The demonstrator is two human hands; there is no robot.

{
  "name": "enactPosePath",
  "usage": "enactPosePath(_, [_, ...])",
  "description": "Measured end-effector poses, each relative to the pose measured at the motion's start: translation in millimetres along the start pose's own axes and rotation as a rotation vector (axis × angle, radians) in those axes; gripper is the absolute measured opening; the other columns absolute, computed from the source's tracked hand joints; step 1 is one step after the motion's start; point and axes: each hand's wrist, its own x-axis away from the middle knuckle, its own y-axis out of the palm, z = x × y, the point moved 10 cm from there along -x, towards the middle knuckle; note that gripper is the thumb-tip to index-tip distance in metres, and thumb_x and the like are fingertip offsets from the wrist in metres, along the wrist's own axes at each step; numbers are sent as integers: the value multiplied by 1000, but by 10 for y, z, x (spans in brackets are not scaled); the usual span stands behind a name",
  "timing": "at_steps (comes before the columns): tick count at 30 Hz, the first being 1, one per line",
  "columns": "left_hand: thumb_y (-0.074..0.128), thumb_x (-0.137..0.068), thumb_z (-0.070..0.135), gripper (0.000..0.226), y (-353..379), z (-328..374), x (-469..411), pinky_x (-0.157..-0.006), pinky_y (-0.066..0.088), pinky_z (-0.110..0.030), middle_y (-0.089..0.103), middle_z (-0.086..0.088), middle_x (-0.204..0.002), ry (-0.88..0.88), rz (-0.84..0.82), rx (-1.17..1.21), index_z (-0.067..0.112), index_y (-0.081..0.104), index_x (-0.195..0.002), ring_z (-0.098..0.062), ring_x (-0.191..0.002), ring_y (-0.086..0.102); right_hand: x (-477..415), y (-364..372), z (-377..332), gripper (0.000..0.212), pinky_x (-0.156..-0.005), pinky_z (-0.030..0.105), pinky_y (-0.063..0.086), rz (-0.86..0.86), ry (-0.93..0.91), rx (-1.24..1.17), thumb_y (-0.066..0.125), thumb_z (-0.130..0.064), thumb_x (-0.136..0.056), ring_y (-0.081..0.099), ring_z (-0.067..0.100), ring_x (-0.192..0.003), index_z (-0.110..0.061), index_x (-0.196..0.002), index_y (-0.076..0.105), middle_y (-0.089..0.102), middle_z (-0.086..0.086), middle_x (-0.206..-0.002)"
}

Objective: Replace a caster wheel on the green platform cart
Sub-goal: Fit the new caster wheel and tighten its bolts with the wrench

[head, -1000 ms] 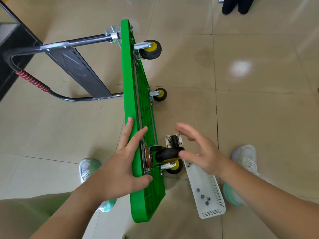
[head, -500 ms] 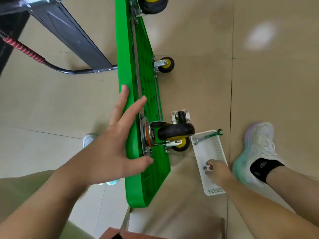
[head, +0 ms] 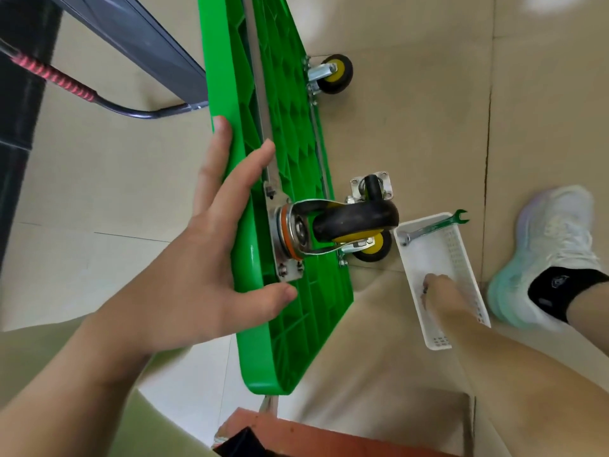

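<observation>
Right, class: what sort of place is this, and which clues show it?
Likely an indoor makeshift workspace: glossy beige floor tiles, a green plastic platform cart tipped on edge, and a white plastic basket holding a green-and-silver metal spanner.

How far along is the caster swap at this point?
Apparently done: a black caster sits on the green cart, and a loose caster lies on the floor beyond it. In hand: the left hand steadies the cart while the right hand reaches into the white basket. Likely left: fastening; the wrench lies in the basket.
</observation>
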Motion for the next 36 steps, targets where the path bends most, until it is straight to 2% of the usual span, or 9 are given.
enactPosePath(5, [74, -70, 51, 117, 1, 1, -23, -116, 15, -3, -25, 1, -172, 18, 5, -4, 30, 11, -167, 5, -157, -11, 206, -374, -42, 15, -85, 42, 55, 157, -1, -269, 67, -15, -92, 62, 28, -91, -8, -104, 66, 66, 11, -102])
enactPosePath(10, [75, -67, 54, 119, -8, 54, -24, -104, 14, 9, -31, 18, -167, 1, 0, 33, 38, 8, -165, 28, -143, -12, 894, -1115, -442, 15, -64, 25, 52, 314, -133, -624, 74, -26, -90, 64, 2, -79, -24, -102, 66, 67, -14, -88])
enactPosePath(14, [87, -70, 39, 122, 22, 10, -28, -90, 19, 14, -38, 37, -157, -41, -39, 69, 53, 2, -157, 44, -126, -8, 1596, -1707, -939, 22, -70, 10, 51, 346, -299, -934, 81, -10, -84, 68, 0, -78, -24, -95, 68, 73, -11, -84])
enactPosePath(17, [89, -74, 40, 121, 23, -23, -17, -99, 24, 7, -38, 41, -155, -57, -45, 95, 65, -2, -150, 37, -134, -4, 2024, -2024, -1279, 26, -75, 14, 55, 286, -425, -1049, 83, -8, -79, 72, 7, -80, -27, -92, 72, 75, -10, -88])
enactPosePath(19, [87, -75, 43, 119, 22, -37, -5, -113, 29, -14, -37, 42, -154, -72, -41, 122, 64, 0, -154, 21, -149, 0, 2222, -2167, -1464, 30, -79, 20, 58, 235, -483, -1075, 84, -7, -78, 73, 12, -83, -32, -91, 73, 76, -5, -89])
enactPosePath(21, [87, -76, 42, 120, 18, -40, 5, -115, 32, -24, -37, 42, -154, -68, -41, 133, 61, 0, -156, 24, -146, 2, 2357, -2273, -1621, 36, -79, 22, 58, 199, -519, -1060, 85, -7, -78, 74, 14, -85, -39, -91, 73, 76, -4, -89])
enactPosePath(25, [83, -73, 55, 121, 15, -20, 9, -106, 27, -14, -41, 41, -153, -45, -64, 114, 65, -9, -151, 45, -123, -6, 2472, -2382, -1873, 34, -78, 22, 57, 122, -563, -1009, 86, -13, -76, 75, 13, -87, -38, -94, 73, 77, -4, -91])
enactPosePath(32, [79, -68, 77, 133, 12, -66, -17, -107, 34, -17, -46, 39, -150, -41, -116, 104, 64, -24, -151, 24, -140, 1, 2382, -2556, -2266, 23, -78, 21, 54, 47, -647, -923, 83, -16, -83, 72, 9, -86, -31, -100, 78, 76, -5, -92])
enactPosePath(36, [78, -66, 82, 135, 1, -102, 1, -90, 38, -1, -44, 39, -152, -39, -106, 116, 63, -27, -150, 39, -126, 3, 2269, -2646, -2446, 24, -87, 21, 56, 67, -709, -787, 78, -18, -88, 70, 7, -91, -36, -103, 75, 76, -9, -96])
